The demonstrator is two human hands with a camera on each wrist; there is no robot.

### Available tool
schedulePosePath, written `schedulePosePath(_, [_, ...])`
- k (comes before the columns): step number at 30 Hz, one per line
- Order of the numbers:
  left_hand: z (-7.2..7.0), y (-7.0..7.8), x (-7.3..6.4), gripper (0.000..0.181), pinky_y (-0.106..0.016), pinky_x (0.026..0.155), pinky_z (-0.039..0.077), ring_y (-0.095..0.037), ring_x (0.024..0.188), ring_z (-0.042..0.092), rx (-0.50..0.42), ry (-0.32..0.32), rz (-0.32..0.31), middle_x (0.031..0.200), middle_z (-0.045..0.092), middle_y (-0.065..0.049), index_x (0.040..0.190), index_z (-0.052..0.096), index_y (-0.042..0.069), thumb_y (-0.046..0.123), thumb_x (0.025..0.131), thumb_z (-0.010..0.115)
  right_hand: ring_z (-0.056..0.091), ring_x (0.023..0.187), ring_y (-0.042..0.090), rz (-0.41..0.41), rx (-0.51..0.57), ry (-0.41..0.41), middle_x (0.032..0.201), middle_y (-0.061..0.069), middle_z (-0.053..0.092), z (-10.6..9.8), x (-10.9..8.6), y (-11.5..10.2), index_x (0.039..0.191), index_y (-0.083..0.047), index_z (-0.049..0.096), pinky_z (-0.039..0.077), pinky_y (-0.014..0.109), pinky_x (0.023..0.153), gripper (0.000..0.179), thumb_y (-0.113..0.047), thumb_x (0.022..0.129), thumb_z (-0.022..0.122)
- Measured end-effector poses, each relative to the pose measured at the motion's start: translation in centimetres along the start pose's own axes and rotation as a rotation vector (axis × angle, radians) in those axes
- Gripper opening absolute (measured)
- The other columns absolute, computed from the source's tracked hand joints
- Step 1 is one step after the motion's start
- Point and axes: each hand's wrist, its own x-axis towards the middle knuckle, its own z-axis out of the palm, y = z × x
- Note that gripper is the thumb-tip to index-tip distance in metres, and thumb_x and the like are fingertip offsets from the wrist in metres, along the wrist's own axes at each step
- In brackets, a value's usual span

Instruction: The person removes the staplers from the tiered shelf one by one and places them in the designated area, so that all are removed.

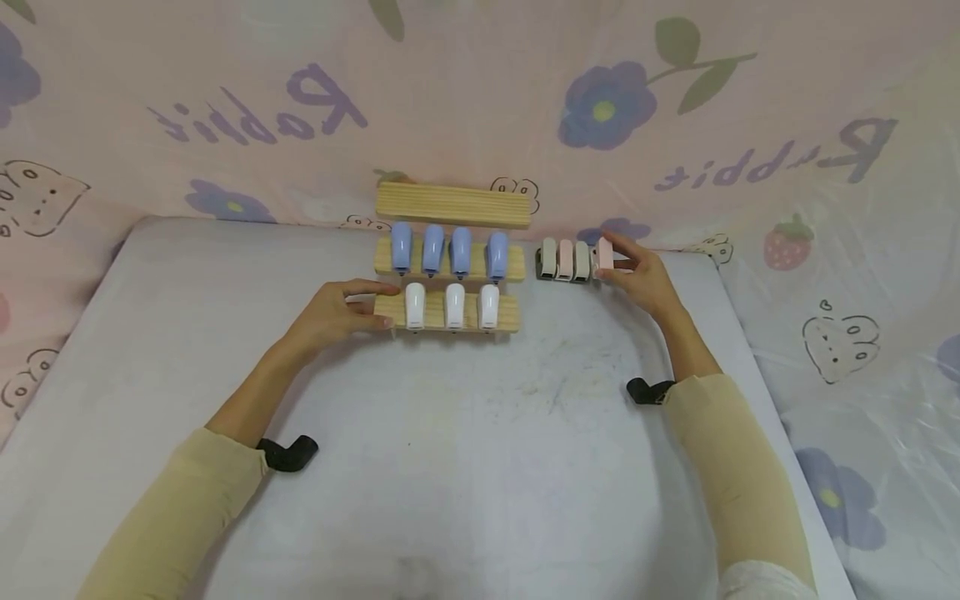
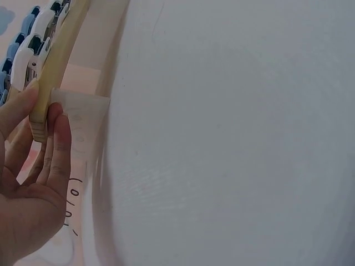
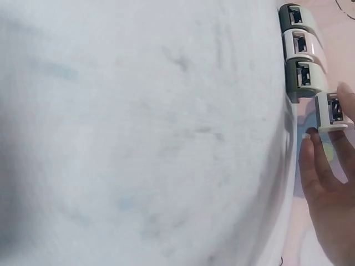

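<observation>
My left hand (image 1: 324, 317) grips the left end of the lowest wooden board (image 1: 390, 310), thumb on one face and fingers on the other in the left wrist view. Three white mini staplers (image 1: 454, 306) sit along this board. Behind it, a second board carries several blue mini staplers (image 1: 432, 248). At the right, my right hand (image 1: 642, 275) pinches a pink mini stapler (image 1: 603, 257) between thumb and fingers. That stapler is at the right end of a short row, beside a grey-green stapler (image 1: 581, 261), another pink one (image 1: 565, 259) and a second grey-green one (image 1: 548, 258).
A bare wooden board (image 1: 452, 206) forms the top tier at the back. A whitish support (image 2: 83, 105) shows under the gripped board. The white table (image 1: 465, 467) ends at a printed curtain (image 1: 465, 100) behind and at the sides. Black wrist mounts (image 1: 288, 454) stick out from both sleeves.
</observation>
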Motion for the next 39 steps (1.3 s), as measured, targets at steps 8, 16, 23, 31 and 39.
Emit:
schedulePosePath(8, [0.0, -0.1, 0.1, 0.055, -0.048, 0.098, 0.045, -0.034, 0.123, 0.057, 0.013, 0.006, 0.004, 0.150, 0.048, -0.003, 0.130, 0.067, 0.015, 0.028, 0.080, 0.085, 0.054, 0.123, 0.034, 0.034, -0.051, -0.003, 0.153, 0.012, 0.043, 0.2, 0.6, 1.0, 0.151, -0.022, 0.044, 0.044, 0.016, 0.080, 0.068, -0.017, 0.091, 0.075])
schedulePosePath(16, [-0.1, -0.1, 0.0, 0.054, -0.048, 0.097, 0.046, -0.034, 0.122, 0.057, 0.010, 0.006, -0.002, 0.150, 0.048, -0.003, 0.130, 0.067, 0.016, 0.028, 0.080, 0.085, 0.056, 0.115, 0.031, 0.043, -0.082, 0.001, 0.149, 0.015, 0.047, 0.5, 1.0, 1.4, 0.150, -0.021, 0.046, 0.044, 0.017, 0.080, 0.069, -0.018, 0.089, 0.077])
schedulePosePath(23, [-0.1, -0.1, 0.1, 0.054, -0.053, 0.104, 0.040, -0.037, 0.129, 0.050, 0.023, 0.007, 0.015, 0.150, 0.048, -0.003, 0.129, 0.067, 0.016, 0.028, 0.080, 0.085, 0.057, 0.113, 0.031, 0.058, -0.094, 0.013, 0.147, 0.015, 0.049, 0.8, 1.1, 1.6, 0.149, -0.020, 0.047, 0.043, 0.016, 0.078, 0.069, -0.016, 0.088, 0.078])
schedulePosePath(31, [0.0, -0.2, 0.2, 0.053, -0.047, 0.097, 0.045, -0.030, 0.120, 0.057, 0.019, 0.014, 0.022, 0.148, 0.050, -0.002, 0.129, 0.067, 0.016, 0.027, 0.080, 0.085, 0.056, 0.114, 0.034, 0.062, -0.084, 0.008, 0.148, 0.017, 0.048, 0.8, 1.1, 1.6, 0.150, -0.019, 0.046, 0.042, 0.015, 0.078, 0.070, -0.014, 0.088, 0.078])
schedulePosePath(39, [0.0, -0.1, 0.1, 0.053, -0.044, 0.095, 0.046, -0.028, 0.119, 0.057, 0.022, 0.005, 0.032, 0.148, 0.050, -0.002, 0.130, 0.067, 0.015, 0.028, 0.081, 0.085, 0.057, 0.113, 0.033, 0.051, -0.083, 0.014, 0.147, 0.016, 0.050, 1.0, 1.2, 1.9, 0.149, -0.019, 0.048, 0.043, 0.016, 0.080, 0.069, -0.016, 0.087, 0.078])
